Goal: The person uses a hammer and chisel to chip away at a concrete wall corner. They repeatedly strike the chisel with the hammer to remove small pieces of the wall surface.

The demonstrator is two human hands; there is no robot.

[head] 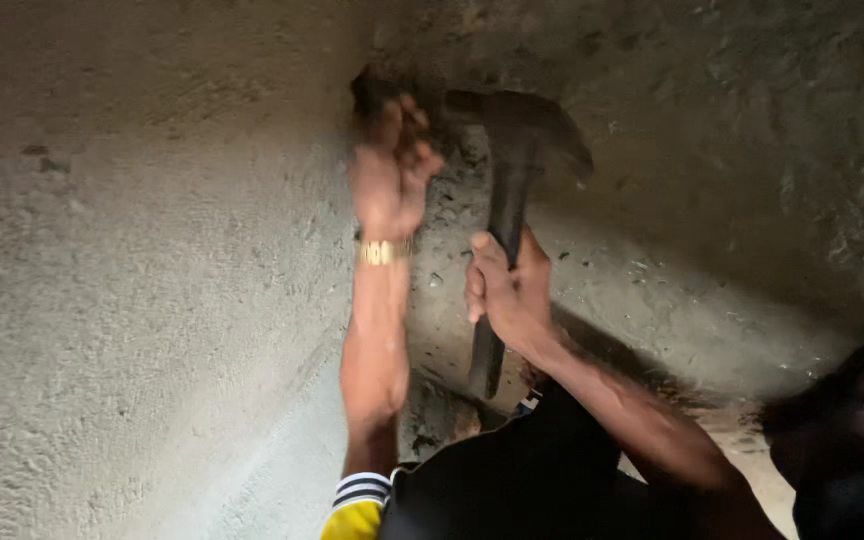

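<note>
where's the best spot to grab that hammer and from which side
Probably the lower half of the dark handle of the hammer, coming from below. The head is up against the wall, and the right hand already wraps the handle there.

Right hand: your right hand (509, 292) is wrapped tight around the dark handle of a hammer (512, 190), head up.
Hammer head: dark, blurred, against the rough wall (152, 250) just right of the hole (377, 90).
Left hand: your left hand (392, 165) is raised to the dark hole, fingers curled; whether it holds anything you cannot tell.
Wrist: a gold watch (384, 252) sits on your left wrist.
Sleeve: a yellow, striped cuff (357, 500) shows near the bottom.
Far right: another person's dark shape (852, 450), blurred.
</note>
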